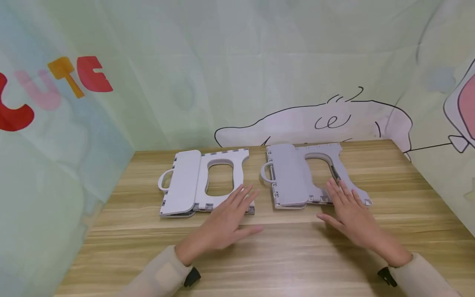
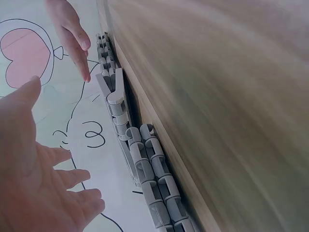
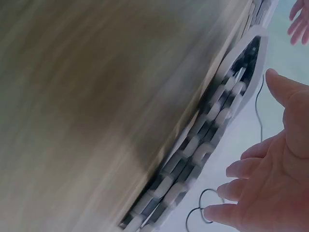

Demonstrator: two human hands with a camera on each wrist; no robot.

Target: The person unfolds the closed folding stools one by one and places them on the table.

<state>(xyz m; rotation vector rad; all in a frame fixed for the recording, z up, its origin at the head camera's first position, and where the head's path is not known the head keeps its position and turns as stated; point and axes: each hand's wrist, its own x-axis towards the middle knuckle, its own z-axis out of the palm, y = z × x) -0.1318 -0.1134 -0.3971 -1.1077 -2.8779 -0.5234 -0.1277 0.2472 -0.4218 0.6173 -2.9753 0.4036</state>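
Note:
Two folded plastic step stools lie flat side by side, a white one (image 1: 182, 181) on the left and a pale grey one (image 1: 289, 177) on the right. Each has a small loop handle on its left side and a large cut-out on its right. My left hand (image 1: 230, 218) hovers over the white stool's near right corner, fingers straight and thumb spread. Over the near edge of the grey stool is my right hand (image 1: 349, 214), its fingers extended and thumb apart. The wrist views show both the left palm (image 2: 43, 183) and right palm (image 3: 275, 179) holding nothing.
The stools lie on a wood-grain table (image 1: 282, 255), close to its far edge. Behind and beside it hangs a pale green cloth backdrop (image 1: 167, 74) with cartoon drawings and coloured letters. Dark bands show at both sleeve cuffs.

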